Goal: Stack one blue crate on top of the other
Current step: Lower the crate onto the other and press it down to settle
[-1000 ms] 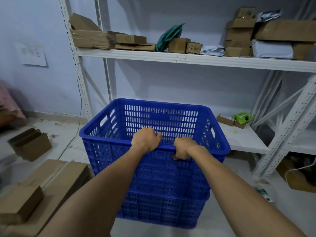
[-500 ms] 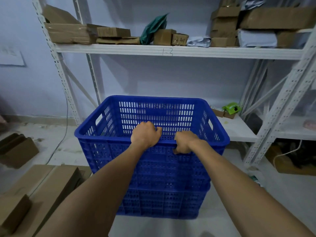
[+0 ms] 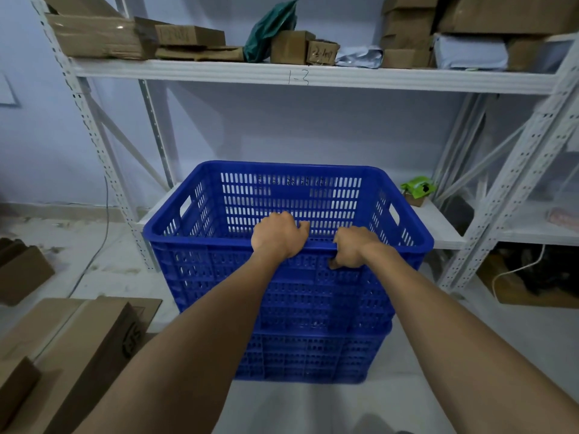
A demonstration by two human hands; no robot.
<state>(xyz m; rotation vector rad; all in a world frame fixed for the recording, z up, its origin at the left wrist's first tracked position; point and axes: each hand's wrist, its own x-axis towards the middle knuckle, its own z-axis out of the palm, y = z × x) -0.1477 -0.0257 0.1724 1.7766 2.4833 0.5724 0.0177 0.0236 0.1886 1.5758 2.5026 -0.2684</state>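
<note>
Two blue slotted plastic crates stand on the pale floor in front of the shelving. The upper crate (image 3: 219, 270) sits nested in the lower crate (image 3: 313, 358), of which only the bottom band shows. Both of my hands grip the near rim of the upper crate: my left hand (image 3: 279, 234) curls over it left of centre, and my right hand (image 3: 352, 249) holds it right of centre, fingers wrapped under the lip. The upper crate looks empty inside.
White metal shelving (image 3: 313, 76) rises behind the crates, its top board loaded with cardboard boxes (image 3: 188, 36) and a green bag (image 3: 269, 26). A green packet (image 3: 418, 186) lies on the low shelf. Flat cardboard boxes (image 3: 78, 339) lie on the floor at left.
The view has swung left and down, so the crates appear more centred and a little farther off. My hands keep the same grip on the rim.
</note>
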